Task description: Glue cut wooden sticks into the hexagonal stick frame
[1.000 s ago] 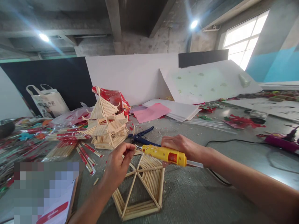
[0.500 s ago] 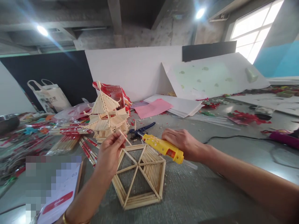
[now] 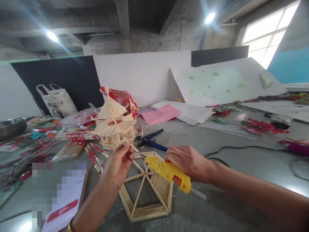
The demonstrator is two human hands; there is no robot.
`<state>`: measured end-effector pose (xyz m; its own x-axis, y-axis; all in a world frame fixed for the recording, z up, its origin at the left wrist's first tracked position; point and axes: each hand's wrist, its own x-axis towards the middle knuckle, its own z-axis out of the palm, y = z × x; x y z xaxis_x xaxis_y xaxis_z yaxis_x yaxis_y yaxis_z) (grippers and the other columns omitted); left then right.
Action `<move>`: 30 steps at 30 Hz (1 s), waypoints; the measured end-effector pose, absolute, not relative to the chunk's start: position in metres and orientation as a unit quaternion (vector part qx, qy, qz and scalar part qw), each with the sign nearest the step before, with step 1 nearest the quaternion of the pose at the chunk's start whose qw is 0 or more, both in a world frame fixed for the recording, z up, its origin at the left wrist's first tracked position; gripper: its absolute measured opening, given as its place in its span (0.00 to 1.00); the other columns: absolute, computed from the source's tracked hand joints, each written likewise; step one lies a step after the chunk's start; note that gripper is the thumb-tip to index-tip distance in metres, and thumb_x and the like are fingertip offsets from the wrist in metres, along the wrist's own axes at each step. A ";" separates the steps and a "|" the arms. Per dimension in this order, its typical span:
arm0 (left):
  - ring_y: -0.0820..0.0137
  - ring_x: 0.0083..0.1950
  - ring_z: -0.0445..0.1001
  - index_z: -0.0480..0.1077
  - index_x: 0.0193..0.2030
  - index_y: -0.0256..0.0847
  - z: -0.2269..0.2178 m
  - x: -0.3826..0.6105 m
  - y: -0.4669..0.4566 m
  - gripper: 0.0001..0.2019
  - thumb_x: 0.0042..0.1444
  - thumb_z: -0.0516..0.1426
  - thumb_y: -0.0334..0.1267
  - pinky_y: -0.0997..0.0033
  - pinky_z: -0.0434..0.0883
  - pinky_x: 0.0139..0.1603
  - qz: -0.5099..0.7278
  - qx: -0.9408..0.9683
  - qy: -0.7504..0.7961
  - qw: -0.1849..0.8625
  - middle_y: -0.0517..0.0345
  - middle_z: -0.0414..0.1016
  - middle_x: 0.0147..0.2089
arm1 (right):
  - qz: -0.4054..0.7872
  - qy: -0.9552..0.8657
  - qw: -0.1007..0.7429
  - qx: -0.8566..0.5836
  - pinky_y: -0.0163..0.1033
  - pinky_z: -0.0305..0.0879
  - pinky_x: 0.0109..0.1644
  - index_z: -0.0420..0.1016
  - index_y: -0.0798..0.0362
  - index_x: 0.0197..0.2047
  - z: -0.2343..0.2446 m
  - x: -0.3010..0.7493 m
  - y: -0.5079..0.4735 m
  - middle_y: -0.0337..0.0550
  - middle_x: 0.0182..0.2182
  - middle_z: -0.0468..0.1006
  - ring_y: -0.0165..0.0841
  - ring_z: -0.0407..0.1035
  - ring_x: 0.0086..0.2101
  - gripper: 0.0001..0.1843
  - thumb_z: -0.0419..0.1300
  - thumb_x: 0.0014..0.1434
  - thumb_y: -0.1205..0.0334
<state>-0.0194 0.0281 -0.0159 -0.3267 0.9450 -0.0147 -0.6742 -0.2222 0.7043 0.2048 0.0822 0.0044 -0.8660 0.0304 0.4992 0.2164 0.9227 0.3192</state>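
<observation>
1. Lower and nearer than in the earlier frame, the glue gun is now aiming its nozzle over the far side of the six-sided frame.
2. That frame is lying flat and nearest; its right-hand part is carrying a row of sticks, while other parts are showing open middles.
3. Left hand: its grip is pinching a short stick, whose free end is slanting down just beside the nozzle; touching or not, I cannot tell.
4. Right hand: its grip is wrapping around the gun; whether a finger is squeezing is not showing.
5. For neat gluing, a small bead and fingertips staying clear of the hot tip are probably mattering most.
6. Beyond, blue cutters are lying near a stick tower, which is standing upright.
</observation>
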 end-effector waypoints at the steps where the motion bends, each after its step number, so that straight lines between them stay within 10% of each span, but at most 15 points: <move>1: 0.80 0.26 0.64 0.72 0.30 0.30 -0.016 -0.019 0.028 0.01 0.49 0.59 0.25 0.81 0.63 0.22 0.750 0.214 0.317 0.539 0.58 0.68 0.29 | -0.185 -0.948 0.249 -0.067 0.35 0.51 0.27 0.63 0.57 0.26 0.004 0.205 0.082 0.42 0.24 0.66 0.28 0.55 0.24 0.17 0.41 0.64 0.68; 30: 0.79 0.26 0.64 0.72 0.29 0.29 -0.017 -0.016 0.026 0.03 0.51 0.56 0.24 0.81 0.63 0.22 0.736 0.208 0.318 0.561 0.57 0.67 0.27 | -0.179 -0.951 0.241 -0.068 0.35 0.51 0.27 0.63 0.56 0.26 0.003 0.207 0.082 0.42 0.24 0.66 0.28 0.55 0.24 0.17 0.41 0.63 0.69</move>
